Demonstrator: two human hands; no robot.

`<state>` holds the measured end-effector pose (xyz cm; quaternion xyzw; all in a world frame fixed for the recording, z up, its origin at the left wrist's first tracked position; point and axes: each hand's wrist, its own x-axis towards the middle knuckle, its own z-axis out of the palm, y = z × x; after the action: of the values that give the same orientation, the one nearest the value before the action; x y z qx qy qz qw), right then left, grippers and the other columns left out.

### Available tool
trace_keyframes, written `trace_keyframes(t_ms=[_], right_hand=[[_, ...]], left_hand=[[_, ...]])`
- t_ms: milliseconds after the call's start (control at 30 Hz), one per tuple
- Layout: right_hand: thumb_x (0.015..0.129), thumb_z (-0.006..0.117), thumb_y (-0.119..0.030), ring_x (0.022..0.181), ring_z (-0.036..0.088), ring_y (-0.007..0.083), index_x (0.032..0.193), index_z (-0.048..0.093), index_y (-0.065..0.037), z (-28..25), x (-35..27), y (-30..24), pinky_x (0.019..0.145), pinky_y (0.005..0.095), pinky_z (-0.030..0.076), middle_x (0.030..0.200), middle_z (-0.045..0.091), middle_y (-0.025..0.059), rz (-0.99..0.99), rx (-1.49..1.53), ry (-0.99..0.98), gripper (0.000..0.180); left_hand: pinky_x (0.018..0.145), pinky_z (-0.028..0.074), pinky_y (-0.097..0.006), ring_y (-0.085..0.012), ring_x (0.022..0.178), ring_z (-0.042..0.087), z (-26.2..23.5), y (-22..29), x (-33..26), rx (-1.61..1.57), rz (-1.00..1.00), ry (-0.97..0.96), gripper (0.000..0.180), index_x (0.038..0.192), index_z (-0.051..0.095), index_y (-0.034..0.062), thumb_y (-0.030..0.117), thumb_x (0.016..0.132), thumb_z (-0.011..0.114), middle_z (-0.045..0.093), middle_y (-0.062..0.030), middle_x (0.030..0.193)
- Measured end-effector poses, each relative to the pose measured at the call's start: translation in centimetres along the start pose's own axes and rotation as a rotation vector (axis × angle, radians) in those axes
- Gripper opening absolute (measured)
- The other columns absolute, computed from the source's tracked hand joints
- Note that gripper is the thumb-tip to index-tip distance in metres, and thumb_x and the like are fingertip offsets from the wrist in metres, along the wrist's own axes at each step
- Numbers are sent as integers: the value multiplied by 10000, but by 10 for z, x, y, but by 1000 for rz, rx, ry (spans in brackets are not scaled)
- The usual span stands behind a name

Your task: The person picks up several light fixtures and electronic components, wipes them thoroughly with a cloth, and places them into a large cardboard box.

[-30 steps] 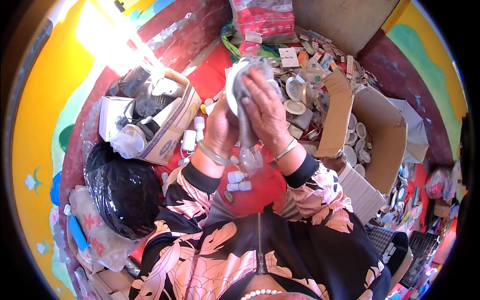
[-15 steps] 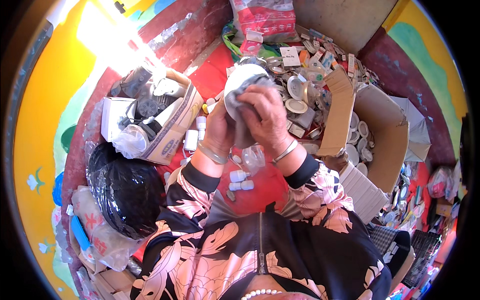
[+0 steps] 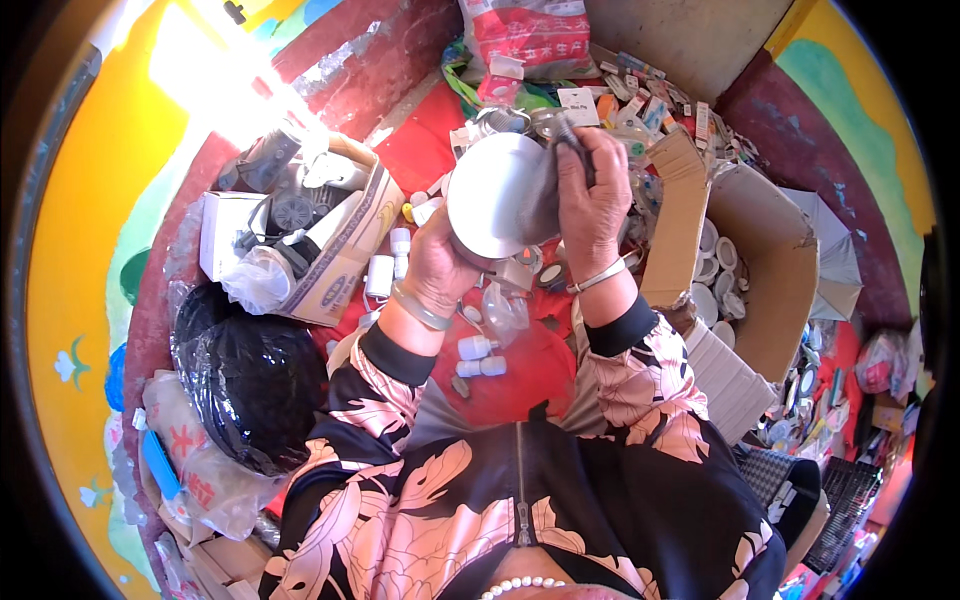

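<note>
Left hand [image 3: 440, 265] raised, wrist bent, fingers curled under the rim of a white bowl [image 3: 497, 195], gripping it. Right hand [image 3: 590, 200] upright, fingers closed on a grey cloth [image 3: 550, 190] pressed against the bowl. Bowl held above the red mat [image 3: 510, 365], tilted on edge, round face turned toward the camera. Right box [image 3: 770, 270] holding white round lids; left box [image 3: 330, 250] holding dark parts and plastic bags

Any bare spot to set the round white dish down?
Barest: red cloth at the lap, beside small white bottles. Crowded: packet pile, left box and right box are full. Both hands, left and right, hold the dish.
</note>
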<state>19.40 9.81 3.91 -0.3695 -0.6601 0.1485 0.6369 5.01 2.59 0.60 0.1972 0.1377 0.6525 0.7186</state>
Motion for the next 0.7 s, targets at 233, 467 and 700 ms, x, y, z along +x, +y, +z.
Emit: trace_keyframes(t_ms=[233, 467, 700], right_hand=[[729, 620, -55, 1033, 508, 345, 1081, 591, -43, 19, -23, -31, 920, 415, 383, 1128, 545, 152, -208, 99, -161, 353], [707, 644, -87, 1162, 486, 311, 1120, 596, -115, 17, -41, -34, 936, 406, 383, 1257, 513, 108, -496, 51, -468, 417], [733, 628, -106, 1165, 489, 285, 1135, 591, -129, 16, -30, -24, 981, 373, 358, 1257, 511, 109, -353, -12, -248, 405]], left_hand=[[878, 446, -258, -132, 1056, 513, -7, -16, 10, 200, 107, -21, 384, 1303, 386, 46, 237, 970, 397, 508, -47, 1166], [948, 430, -336, -233, 1115, 514, -46, 8, 0, -33, 129, -216, 412, 1245, 449, 18, 301, 970, 335, 510, -130, 1217], [917, 435, -298, -170, 1095, 519, 6, 5, 0, 254, 68, -65, 423, 1280, 433, 25, 269, 937, 474, 516, -77, 1215]])
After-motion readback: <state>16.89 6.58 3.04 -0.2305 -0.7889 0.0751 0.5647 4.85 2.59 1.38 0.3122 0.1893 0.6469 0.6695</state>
